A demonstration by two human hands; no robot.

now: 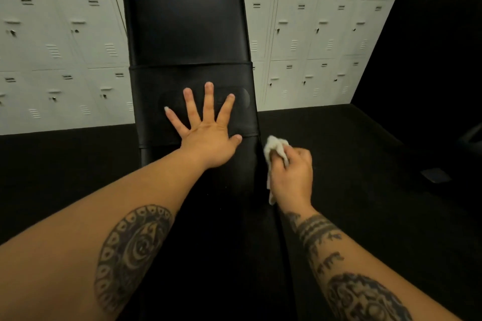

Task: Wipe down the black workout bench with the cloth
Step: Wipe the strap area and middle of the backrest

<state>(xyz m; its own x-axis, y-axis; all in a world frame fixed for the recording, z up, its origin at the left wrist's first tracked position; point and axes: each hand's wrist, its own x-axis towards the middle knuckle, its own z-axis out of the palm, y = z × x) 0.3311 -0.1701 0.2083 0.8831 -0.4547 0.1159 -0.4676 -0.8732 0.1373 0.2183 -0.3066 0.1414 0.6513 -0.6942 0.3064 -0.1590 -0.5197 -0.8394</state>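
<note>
White crumpled cloth [276,150] was gripped in the right hand [292,177], fingers curled round it. A wad was seen sticking out ahead of the fingers, a tail hanging below the palm. The grip was held at the right edge of the black bench [187,33], just beside the pad; cloth-to-pad contact could not be confirmed. Left of the grip and slightly beyond it, the left hand [208,138] was pressed flat on the bench, fingers straight and spread, nothing held. Beyond the grip the back pad was raised steeply. White lockers [313,33] were lined up behind it. Dark floor [365,151] was seen under and right of the grip.
</note>
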